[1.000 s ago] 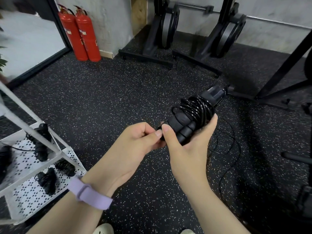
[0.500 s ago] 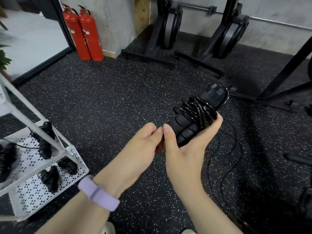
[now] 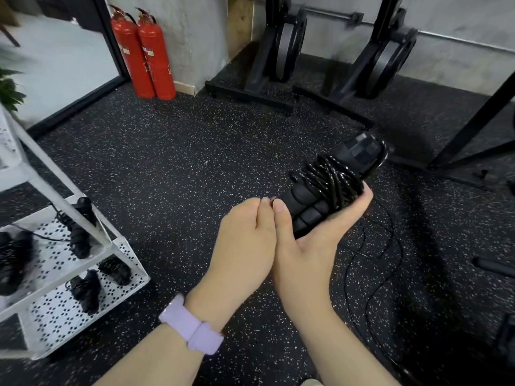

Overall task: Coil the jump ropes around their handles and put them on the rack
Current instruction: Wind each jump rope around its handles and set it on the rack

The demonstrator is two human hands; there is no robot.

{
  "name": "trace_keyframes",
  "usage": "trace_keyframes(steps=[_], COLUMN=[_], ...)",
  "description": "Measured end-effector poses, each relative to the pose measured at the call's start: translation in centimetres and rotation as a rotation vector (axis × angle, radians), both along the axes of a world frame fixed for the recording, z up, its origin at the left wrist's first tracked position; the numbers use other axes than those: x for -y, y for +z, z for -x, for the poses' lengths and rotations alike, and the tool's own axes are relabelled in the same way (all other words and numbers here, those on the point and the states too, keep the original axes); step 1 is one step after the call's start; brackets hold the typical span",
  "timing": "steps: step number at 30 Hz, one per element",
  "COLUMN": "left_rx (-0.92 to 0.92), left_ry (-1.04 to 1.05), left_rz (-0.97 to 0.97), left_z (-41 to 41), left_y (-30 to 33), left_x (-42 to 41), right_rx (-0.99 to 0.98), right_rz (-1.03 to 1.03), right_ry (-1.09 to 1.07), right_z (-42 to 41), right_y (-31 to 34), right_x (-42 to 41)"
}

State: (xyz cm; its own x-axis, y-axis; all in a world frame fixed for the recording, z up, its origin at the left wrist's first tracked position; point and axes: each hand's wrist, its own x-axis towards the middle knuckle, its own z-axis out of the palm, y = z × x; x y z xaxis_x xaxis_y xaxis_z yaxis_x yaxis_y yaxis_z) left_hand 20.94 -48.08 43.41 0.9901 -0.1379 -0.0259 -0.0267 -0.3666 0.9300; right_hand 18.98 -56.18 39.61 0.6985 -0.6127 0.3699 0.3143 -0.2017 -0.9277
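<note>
My right hand [image 3: 303, 246] grips a black jump rope bundle [image 3: 328, 188], its cord coiled around the two handles, which point up and to the right. My left hand [image 3: 245, 240] is pressed against the right one, its fingertips curled at the lower end of the handles; what they pinch is hidden. To the left stands the white perforated rack [image 3: 122, 254], with several coiled black ropes [image 3: 80, 240] lying on its shelves. Another loose black rope [image 3: 370, 277] trails over the floor under my right hand.
Two red fire extinguishers [image 3: 145, 54] stand by the wall at the back left. Black weight-plate stands [image 3: 281, 51] and a rack frame [image 3: 473, 121] line the back and right. A dark bar [image 3: 493, 266] lies on the speckled rubber floor at the right.
Both hands with the bundle have risen slightly and drawn closer together. The left fingers have tucked in against the right thumb. The view has shifted a little to the left.
</note>
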Motion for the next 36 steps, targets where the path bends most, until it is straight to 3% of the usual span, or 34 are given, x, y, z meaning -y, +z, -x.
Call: trace_keyframes(steps=[8,11,19,36], left_rx=[0.081,0.048,-0.017,-0.003], left_ry=[-0.04,-0.103,-0.259,-0.298], left_rz=[0.16,0.17,0.22,0.214], left_z=[-0.7,-1.1,-1.3,-1.6], left_y=[0.6,0.2,0.0,-0.3], left_x=[-0.9,-1.6,-2.9,-3.0], right_rx=[-0.104,-0.169,-0.207,-0.264], right_rz=[-0.185,-0.371,-0.618,-0.491], right_ry=[0.063,0.189,0.3,0.379], right_z=[-1.0,-1.1,-1.1,-1.0], right_y=[1.7,2.1,3.0,2.6], right_x=[0.5,1.3,1.8,2.5])
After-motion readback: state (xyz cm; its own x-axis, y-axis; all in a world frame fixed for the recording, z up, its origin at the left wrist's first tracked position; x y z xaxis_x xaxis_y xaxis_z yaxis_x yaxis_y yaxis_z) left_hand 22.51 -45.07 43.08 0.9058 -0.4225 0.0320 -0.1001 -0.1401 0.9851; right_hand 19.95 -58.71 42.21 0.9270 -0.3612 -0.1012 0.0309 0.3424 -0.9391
